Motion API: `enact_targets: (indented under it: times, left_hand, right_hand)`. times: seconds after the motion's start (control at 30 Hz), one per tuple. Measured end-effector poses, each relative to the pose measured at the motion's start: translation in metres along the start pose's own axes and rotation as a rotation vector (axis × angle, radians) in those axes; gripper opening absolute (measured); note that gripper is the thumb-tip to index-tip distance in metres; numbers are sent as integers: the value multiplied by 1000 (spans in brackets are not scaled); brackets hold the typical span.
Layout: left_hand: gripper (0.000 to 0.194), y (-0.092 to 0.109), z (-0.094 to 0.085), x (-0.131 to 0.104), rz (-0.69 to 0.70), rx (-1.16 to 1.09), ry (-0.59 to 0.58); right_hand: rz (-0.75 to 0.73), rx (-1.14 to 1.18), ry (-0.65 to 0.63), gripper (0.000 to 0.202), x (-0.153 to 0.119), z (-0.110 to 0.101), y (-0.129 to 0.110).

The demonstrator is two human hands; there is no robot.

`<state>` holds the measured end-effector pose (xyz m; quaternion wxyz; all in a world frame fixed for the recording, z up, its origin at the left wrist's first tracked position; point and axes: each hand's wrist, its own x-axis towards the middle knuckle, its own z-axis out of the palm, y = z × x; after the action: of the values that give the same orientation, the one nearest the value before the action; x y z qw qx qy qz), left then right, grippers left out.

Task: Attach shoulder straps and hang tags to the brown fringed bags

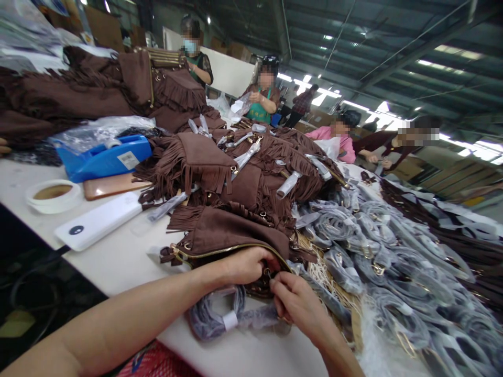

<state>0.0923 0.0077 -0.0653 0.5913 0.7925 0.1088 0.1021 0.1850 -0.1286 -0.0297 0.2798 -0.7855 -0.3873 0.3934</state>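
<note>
In front of me lies a brown fringed handbag (236,230), its brass zipper open along the top edge. My left hand (249,266) reaches into the bag's mouth with curled fingers; the fingertips are partly hidden, and what they grip is unclear. My right hand (293,298) is closed, thumb and fingers pinching the bag's edge near the zipper's right end. A small metal ring shows between the two hands. Under my wrists a coiled strap in plastic wrap (216,314) rests on the white table (106,267), touching the bag.
More brown fringed bags (212,157) are piled behind. Plastic-wrapped coiled straps (393,262) cover the right side. To the left are a blue tape dispenser (102,157), a tape roll (53,196), a white power bank (98,220) and a brown phone-like case (113,187). Several people work beyond.
</note>
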Motion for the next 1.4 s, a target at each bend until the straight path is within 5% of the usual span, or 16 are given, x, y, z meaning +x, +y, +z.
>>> enact_targets:
  times: [0.57,0.77,1.0,1.1,1.23,1.4]
  left_hand:
    - [29,15,-1,-5,-17,91,25]
    - [27,38,-5,-15,58,651,-51]
    - [21,60,-14,-31,1,1029,-64]
    - [14,60,-22,-33,57,935,-10]
    - [16,52,-26,-27,129,562,85]
    - [20,42,-19,-20,-29,-3,101]
  right_hand:
    - [-99,-11,175,32,9,13,14]
    - [-208,261,270,27,1,17,14]
    - [-187,754,109,35,-3,6,17]
    - [-248,931,82,38,-4,2,17]
    - [-269,834,114,34,-3,3,22]
    - [-251,651,234,32,1,6,34]
